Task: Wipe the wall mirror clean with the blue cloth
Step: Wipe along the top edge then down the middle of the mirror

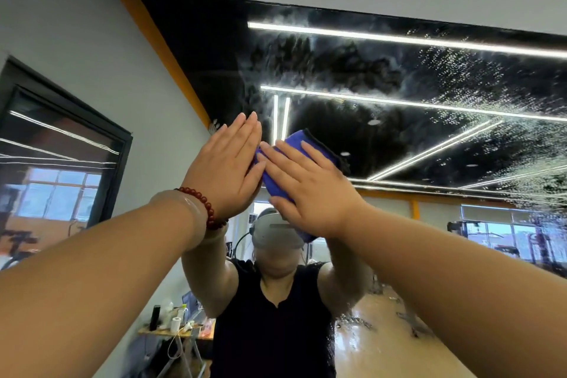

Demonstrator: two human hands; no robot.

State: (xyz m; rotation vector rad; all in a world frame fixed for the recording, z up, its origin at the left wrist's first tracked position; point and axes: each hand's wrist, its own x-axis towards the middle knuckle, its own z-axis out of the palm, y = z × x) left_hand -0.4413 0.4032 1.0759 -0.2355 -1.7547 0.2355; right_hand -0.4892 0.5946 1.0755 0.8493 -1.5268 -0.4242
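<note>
Fingers straight and neither grip closed, the left hand [225, 163] and right hand [310, 190] press the blue cloth [306, 144] flat on the wall mirror [214, 70] — firm, overlapping strokes toward the droplets [478, 92] at upper right would likely avoid streaks.

Off to the side
A black-framed glass panel [61, 163] sits on the grey wall [92, 55] (light strips reflected in it); an orange strip [159, 46] edges that wall; a red bead bracelet [204, 207] circles one wrist.

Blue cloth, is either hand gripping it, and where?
Not gripped: right hand presses flat on the middle of the blue cloth against the mirror, left hand at its left edge.
</note>
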